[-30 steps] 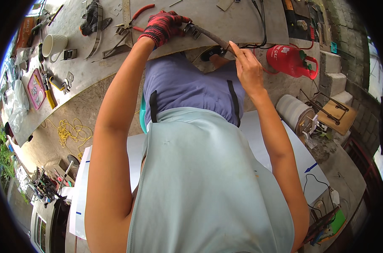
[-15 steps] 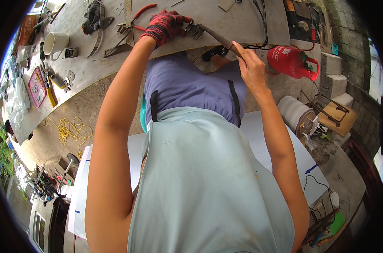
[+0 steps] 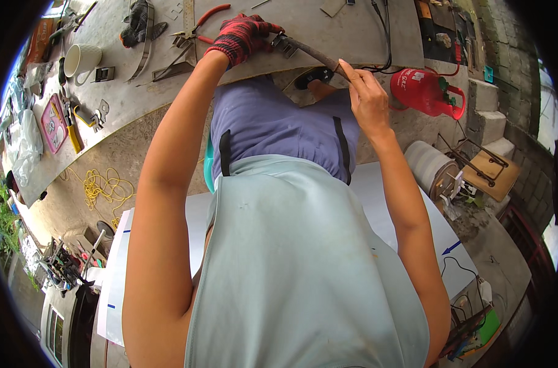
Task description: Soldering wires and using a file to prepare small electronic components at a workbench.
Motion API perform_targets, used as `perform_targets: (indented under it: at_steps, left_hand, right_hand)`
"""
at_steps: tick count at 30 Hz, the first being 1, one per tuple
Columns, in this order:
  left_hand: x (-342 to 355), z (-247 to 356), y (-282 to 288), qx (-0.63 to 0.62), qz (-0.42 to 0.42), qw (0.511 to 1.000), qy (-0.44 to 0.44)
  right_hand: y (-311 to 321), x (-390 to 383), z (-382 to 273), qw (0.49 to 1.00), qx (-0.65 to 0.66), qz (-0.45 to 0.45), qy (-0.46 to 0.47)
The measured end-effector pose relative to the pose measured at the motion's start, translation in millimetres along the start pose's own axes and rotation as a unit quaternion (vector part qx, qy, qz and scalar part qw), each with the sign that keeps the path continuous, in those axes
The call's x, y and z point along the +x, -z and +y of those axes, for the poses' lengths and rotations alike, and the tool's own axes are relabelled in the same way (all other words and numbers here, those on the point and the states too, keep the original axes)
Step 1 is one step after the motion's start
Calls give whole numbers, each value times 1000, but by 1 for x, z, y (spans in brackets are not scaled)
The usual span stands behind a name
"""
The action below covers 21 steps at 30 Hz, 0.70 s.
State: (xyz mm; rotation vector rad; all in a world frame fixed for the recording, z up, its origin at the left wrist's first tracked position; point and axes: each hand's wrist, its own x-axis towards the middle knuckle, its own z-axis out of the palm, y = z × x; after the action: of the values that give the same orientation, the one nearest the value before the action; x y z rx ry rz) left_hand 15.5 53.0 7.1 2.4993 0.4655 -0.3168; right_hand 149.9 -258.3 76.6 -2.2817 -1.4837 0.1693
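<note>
My left hand (image 3: pixel 239 39), in a red and black knit glove, is closed on a small dark metal piece (image 3: pixel 286 49) at the table's near edge. My bare right hand (image 3: pixel 368 98) grips the handle end of a long, dark file-like bar (image 3: pixel 316 54). The bar slants up and left, and its far end lies over the metal piece beside my gloved fingertips. Whether the bar touches the metal cannot be made out. Red-handled pliers (image 3: pixel 210 16) and a bent metal strip frame (image 3: pixel 174 69) lie left of my gloved hand.
On the metal-topped table (image 3: pixel 328 37) stand a white mug (image 3: pixel 82 61) and a small metal block (image 3: pixel 104 74); a dark glove (image 3: pixel 136 27) and a pink tray (image 3: pixel 54 126) lie there too. A red gas cylinder (image 3: pixel 414 91) is at right. Yellow cord (image 3: pixel 101 189) lies on the floor.
The bar's far end has shifted slightly left and down over the metal piece, and my right hand has moved very slightly. My left hand keeps its place and grip.
</note>
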Motion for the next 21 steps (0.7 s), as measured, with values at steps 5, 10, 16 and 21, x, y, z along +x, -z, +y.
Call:
perform_targets:
  at_steps: [5, 10, 16, 21]
  left_hand:
    - [-1, -4, -2, -23, -1, 1000, 1]
    - [-1, -6, -2, -18, 7, 1000, -16]
    - [0, -1, 2, -25, -23, 999, 5]
    - [2, -5, 3, -22, -37, 999, -2]
  right_hand:
    - [-1, -1, -2, 1000, 2, 8, -4]
    - [-2, -2, 1, 1000, 12, 12, 6]
    - [-3, -3, 3, 1000, 26, 13, 5]
    - [-5, -2, 1, 1000, 20, 14, -3]
